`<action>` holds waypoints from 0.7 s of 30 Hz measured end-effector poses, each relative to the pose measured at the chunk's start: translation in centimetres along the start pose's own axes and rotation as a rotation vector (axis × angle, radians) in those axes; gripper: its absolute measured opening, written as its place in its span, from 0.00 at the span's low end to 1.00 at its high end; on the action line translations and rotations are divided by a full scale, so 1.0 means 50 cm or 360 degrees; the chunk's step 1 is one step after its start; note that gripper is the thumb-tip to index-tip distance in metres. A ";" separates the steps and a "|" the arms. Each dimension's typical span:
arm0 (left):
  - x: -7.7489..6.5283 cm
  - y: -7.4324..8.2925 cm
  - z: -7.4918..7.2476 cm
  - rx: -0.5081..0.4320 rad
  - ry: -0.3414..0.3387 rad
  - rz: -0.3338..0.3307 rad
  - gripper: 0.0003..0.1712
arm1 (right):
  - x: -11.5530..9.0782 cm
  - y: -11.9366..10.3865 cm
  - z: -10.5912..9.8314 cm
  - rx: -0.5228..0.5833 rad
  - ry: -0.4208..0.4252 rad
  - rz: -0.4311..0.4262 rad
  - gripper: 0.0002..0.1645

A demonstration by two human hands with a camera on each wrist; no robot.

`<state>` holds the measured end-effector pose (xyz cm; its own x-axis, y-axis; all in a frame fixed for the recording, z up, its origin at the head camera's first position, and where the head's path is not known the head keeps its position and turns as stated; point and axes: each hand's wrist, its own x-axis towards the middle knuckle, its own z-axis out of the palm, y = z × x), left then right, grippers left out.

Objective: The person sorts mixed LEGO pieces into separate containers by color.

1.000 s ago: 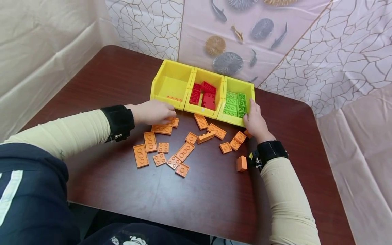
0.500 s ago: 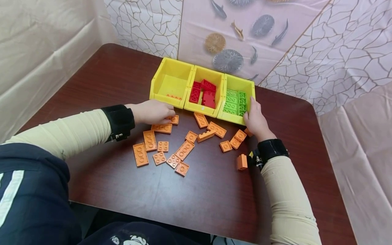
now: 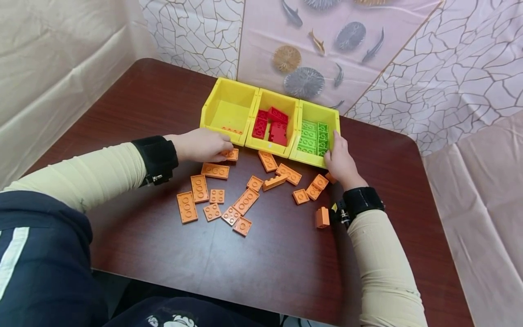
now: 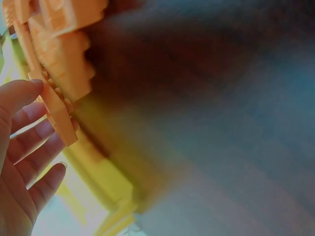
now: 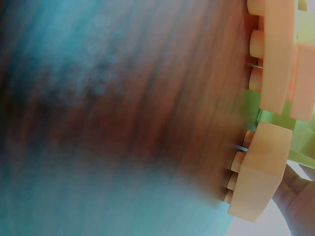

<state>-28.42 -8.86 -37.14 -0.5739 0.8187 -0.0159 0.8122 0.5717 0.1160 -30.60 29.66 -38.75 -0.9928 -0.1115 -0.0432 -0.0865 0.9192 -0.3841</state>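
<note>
My left hand [image 3: 204, 144] pinches an orange toy brick [image 4: 59, 115] between thumb and fingers. In the head view this brick [image 3: 231, 155] shows just in front of the left yellow bin [image 3: 230, 116]. My right hand [image 3: 342, 161] holds the front right corner of the right yellow bin [image 3: 307, 158], thumb at the front and fingers along the outer wall. Green bricks [image 3: 312, 138] lie in that bin, and red bricks [image 3: 278, 131] in the middle bin [image 3: 265, 144]. A two-by-four orange brick [image 3: 215, 170] lies close below my left hand.
Several orange bricks [image 3: 246, 201] are scattered over the dark wooden table [image 3: 261, 268]. An upright orange brick [image 3: 322, 218] stands beside my right wrist. A patterned cloth [image 3: 282, 27] hangs behind the joined bins. The table's front edge is near my body.
My left hand has moved slightly away from my body with its orange brick, opening a gap to the brick below. My right hand stays at the bin corner.
</note>
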 end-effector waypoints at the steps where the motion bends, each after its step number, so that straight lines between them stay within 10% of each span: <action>1: -0.001 0.000 -0.006 0.0008 0.0018 0.0001 0.08 | 0.000 0.000 0.000 0.0001 0.0001 -0.0002 0.40; 21: 0.022 -0.021 -0.078 0.0088 0.0059 -0.0137 0.15 | 0.003 0.006 0.003 0.0011 0.0014 -0.0009 0.39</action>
<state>-30.31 -8.80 -33.43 -0.6446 0.7644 0.0136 0.7636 0.6428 0.0605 -30.77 29.83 -39.02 -0.9930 -0.1132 -0.0327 -0.0915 0.9159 -0.3908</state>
